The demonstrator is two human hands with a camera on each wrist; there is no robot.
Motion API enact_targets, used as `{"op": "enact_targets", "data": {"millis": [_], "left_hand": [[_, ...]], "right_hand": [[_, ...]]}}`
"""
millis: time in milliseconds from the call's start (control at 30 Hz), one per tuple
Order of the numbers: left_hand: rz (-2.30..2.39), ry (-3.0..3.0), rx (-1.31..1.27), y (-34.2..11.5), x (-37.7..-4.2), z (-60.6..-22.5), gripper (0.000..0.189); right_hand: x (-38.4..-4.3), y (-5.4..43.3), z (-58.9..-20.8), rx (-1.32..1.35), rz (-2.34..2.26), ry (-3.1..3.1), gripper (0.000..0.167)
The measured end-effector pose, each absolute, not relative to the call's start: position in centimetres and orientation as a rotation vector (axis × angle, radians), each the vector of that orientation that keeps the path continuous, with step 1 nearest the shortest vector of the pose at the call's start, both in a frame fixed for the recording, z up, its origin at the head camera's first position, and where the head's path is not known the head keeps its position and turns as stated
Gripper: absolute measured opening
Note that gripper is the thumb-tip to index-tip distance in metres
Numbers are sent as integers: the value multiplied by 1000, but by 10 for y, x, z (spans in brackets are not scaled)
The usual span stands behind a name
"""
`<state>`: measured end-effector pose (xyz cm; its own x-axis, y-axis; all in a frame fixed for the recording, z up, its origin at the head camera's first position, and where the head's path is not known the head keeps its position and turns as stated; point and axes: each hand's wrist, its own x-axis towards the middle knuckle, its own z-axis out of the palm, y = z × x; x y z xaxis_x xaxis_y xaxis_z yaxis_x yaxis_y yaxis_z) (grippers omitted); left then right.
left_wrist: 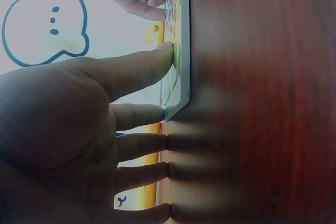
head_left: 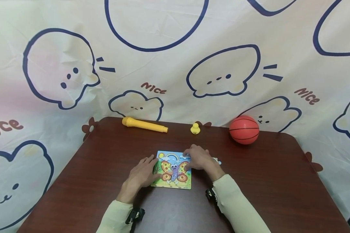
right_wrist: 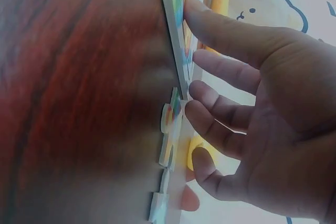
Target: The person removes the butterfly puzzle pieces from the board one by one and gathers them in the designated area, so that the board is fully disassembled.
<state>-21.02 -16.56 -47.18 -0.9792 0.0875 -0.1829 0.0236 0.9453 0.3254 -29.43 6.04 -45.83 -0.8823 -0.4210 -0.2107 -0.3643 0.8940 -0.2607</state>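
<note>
A butterfly jigsaw puzzle board (head_left: 175,186) lies flat on the table, with a rainbow, a sun and flowers in its picture. At its left edge is my left hand (head_left: 140,174), fingers extended. The left wrist view puts the left thumb (left_wrist: 142,69) on the board's face and the index fingertip at its corner. My right hand (head_left: 200,159) reaches over the upper right of the board. Its thumb (right_wrist: 226,30) and fingertips touch the picture, with the fingers loosely bent. Loose puzzle pieces (right_wrist: 168,142) lie just beyond the board, mostly hidden behind the right hand in the head view.
Along the back of the dark wooden table (head_left: 99,168) lie a yellow toy microphone (head_left: 145,125), a small yellow rubber duck (head_left: 195,129) and a red toy basketball (head_left: 244,129). A printed cloth (head_left: 175,71) hangs behind the table.
</note>
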Motion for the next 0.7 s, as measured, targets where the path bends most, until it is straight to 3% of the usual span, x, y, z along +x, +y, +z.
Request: {"op": "enact_targets", "data": {"millis": [700], "left_hand": [[480,2895,81,-167,-211,-471,74]], "right_hand": [[-302,55,-461,-575,-416,2730,59]]}}
